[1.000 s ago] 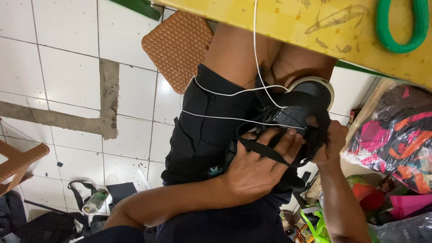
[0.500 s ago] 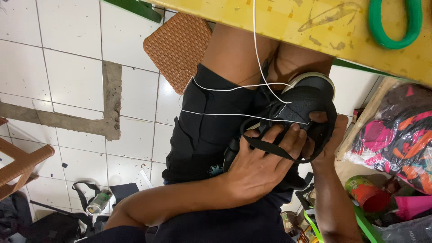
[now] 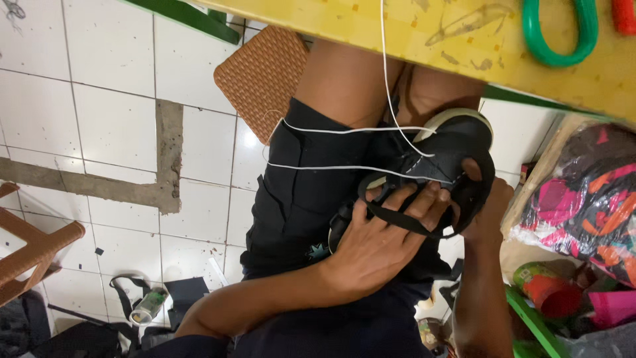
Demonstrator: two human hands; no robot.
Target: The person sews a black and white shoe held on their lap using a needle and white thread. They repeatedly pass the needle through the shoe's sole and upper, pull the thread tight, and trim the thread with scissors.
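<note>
A black shoe [image 3: 445,147] with a pale sole and black straps lies on my lap, over black shorts [image 3: 298,199]. My left hand [image 3: 374,248] grips it from below, fingers curled over a strap. My right hand [image 3: 489,211] holds the shoe's right side and is mostly hidden behind it. A white thread [image 3: 331,130] runs down from the table edge, across my thigh and into the shoe's upper.
A yellow table top [image 3: 430,33] overhangs my knees and carries a green ring [image 3: 556,33]. A brown woven mat [image 3: 265,73] lies on the white tile floor. A brown stool [image 3: 36,245] stands left, a can [image 3: 147,306] lies below it, and colourful bags [image 3: 583,199] are piled right.
Both hands keep hold of the shoe. My left fingers have shifted slightly along the strap, and the shoe has tilted a little towards the table.
</note>
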